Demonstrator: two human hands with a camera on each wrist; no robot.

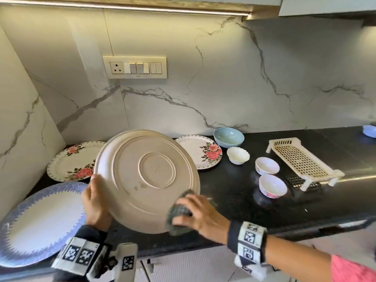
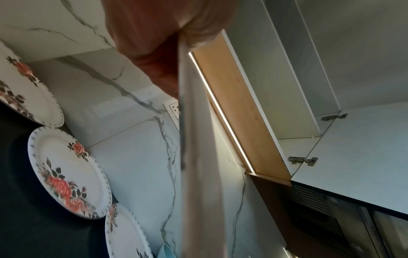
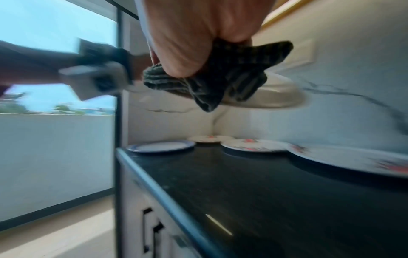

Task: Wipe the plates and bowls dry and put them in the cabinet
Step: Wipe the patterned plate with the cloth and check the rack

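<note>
A large cream plate [image 1: 146,180] is held tilted above the counter, its underside facing me. My left hand [image 1: 96,200] grips its left rim; in the left wrist view the plate [image 2: 194,157] runs edge-on below the hand [image 2: 159,52]. My right hand [image 1: 195,214] holds a bunched dark checked cloth [image 1: 179,210] against the plate's lower right rim. The right wrist view shows the cloth [image 3: 220,78] bunched in the hand [image 3: 198,34], against the plate [image 3: 276,94]. Two rose plates [image 1: 75,159] [image 1: 201,151], a blue-rimmed plate [image 1: 38,226] and several bowls [image 1: 228,136] lie on the black counter [image 1: 234,190].
A cream perforated rack [image 1: 301,159] stands at the right over a dark grate. White bowls [image 1: 238,154] [image 1: 267,165] [image 1: 272,186] sit beside it. A switch panel [image 1: 135,67] is on the marble wall. An open upper cabinet [image 2: 298,87] shows overhead. Drawers [image 3: 154,227] lie below the counter edge.
</note>
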